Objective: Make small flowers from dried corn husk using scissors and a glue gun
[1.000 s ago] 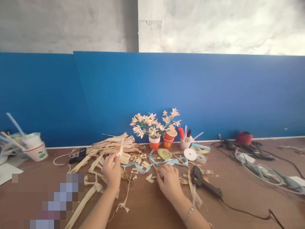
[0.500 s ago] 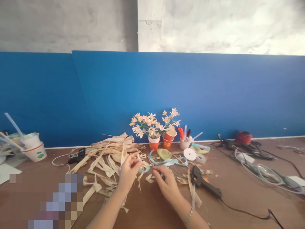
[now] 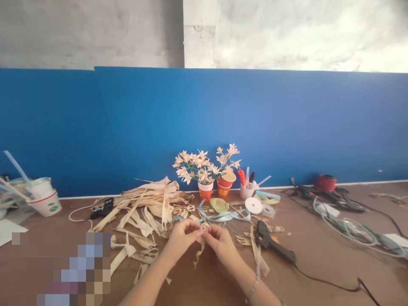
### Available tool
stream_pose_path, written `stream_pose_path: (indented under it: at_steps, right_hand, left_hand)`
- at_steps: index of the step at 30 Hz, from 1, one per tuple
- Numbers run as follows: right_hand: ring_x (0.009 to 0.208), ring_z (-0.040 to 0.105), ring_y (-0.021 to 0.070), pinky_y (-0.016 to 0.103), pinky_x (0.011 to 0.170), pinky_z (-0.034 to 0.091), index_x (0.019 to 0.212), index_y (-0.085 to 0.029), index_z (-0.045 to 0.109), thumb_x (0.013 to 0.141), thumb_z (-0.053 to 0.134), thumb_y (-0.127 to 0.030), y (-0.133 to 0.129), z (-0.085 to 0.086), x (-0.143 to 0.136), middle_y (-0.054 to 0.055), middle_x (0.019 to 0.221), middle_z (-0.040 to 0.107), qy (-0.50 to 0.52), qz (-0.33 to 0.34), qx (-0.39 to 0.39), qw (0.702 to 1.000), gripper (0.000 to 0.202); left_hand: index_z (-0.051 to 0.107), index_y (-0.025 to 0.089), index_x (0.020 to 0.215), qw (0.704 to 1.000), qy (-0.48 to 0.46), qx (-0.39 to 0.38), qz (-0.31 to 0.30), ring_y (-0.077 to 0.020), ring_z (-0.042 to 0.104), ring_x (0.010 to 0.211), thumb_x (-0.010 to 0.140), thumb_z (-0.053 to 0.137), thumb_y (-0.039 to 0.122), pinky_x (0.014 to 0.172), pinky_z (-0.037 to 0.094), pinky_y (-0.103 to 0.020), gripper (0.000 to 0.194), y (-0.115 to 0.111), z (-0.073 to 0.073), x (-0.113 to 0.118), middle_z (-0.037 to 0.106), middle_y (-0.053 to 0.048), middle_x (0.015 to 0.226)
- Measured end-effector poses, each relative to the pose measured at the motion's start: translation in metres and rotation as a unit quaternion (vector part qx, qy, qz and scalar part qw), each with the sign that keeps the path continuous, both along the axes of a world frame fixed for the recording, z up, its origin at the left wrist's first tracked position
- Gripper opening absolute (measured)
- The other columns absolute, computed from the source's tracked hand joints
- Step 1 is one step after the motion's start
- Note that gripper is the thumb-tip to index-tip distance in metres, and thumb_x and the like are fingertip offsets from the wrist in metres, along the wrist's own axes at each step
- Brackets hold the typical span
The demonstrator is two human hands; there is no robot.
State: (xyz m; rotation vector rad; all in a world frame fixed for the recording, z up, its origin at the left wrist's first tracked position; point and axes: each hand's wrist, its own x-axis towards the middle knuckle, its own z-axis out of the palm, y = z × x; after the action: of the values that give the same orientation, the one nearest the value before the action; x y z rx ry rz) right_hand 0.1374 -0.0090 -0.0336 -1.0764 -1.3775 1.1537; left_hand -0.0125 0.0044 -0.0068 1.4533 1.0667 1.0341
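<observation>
My left hand (image 3: 183,239) and my right hand (image 3: 221,244) meet fingertip to fingertip above the front of the table. Both are closed in a pinch on a small pale piece of dried corn husk (image 3: 199,251), whose curled strip dangles below the fingers. The fingertips hide most of it. Just left of my left hand spreads a heap of dried husks (image 3: 149,199). Light blue ribbon (image 3: 228,216) lies beyond my right hand. To that hand's right rests a black hot glue gun (image 3: 270,242) with its cord trailing right.
Husk flowers (image 3: 194,163) stand in red paper cups (image 3: 205,194) by the blue partition (image 3: 223,110). Nearby are a yellow-green tape roll (image 3: 219,205), a white spool (image 3: 253,205) and a cup of tools (image 3: 247,192). Cables (image 3: 350,233) lie right; a white cup (image 3: 46,204) stands left.
My left hand has moved right and down to meet my right hand. The fingers, apart before, now pinch together on the husk strip.
</observation>
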Motion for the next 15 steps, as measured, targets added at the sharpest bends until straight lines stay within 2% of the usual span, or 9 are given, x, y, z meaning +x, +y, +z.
stream_pose_path:
  at_steps: [4, 10, 15]
  right_hand:
    - [0.055, 0.039, 0.0101, 0.023, 0.055, 0.031, 0.062, -0.017, 0.051, 0.072, 0.063, -0.047, 0.003, -0.003, 0.001, -0.004, 0.056, 0.047, 0.013, -0.016, 0.0, 1.0, 0.035]
    - [0.055, 0.041, 0.0109, 0.023, 0.054, 0.033, 0.061, -0.017, 0.05, 0.076, 0.058, -0.039, -0.001, 0.0, 0.0, -0.004, 0.057, 0.047, -0.052, -0.045, 0.04, 0.997, 0.028]
    - [0.058, 0.041, 0.0117, 0.023, 0.056, 0.034, 0.062, -0.018, 0.049, 0.079, 0.055, -0.037, -0.006, 0.006, -0.001, -0.003, 0.059, 0.047, -0.095, -0.058, 0.074, 0.991, 0.026]
  left_hand:
    - [0.064, 0.015, 0.064, 0.997, 0.07, 0.03, 0.0, -0.0155, 0.056, 0.062, 0.069, 0.059, 0.026, 0.06, 0.043, -0.025, 0.013, 0.0, 0.001, 0.001, 0.063, -0.001, 0.063]
    - [0.06, 0.017, 0.059, 0.981, 0.158, 0.099, 0.061, -0.0151, 0.055, 0.059, 0.067, 0.055, 0.022, 0.059, 0.041, -0.024, 0.011, -0.002, -0.006, 0.004, 0.062, 0.0, 0.058]
    - [0.055, 0.019, 0.054, 0.979, 0.163, 0.068, 0.101, -0.0134, 0.05, 0.05, 0.065, 0.057, 0.023, 0.051, 0.036, -0.023, 0.011, -0.006, -0.011, 0.009, 0.056, 0.002, 0.05]
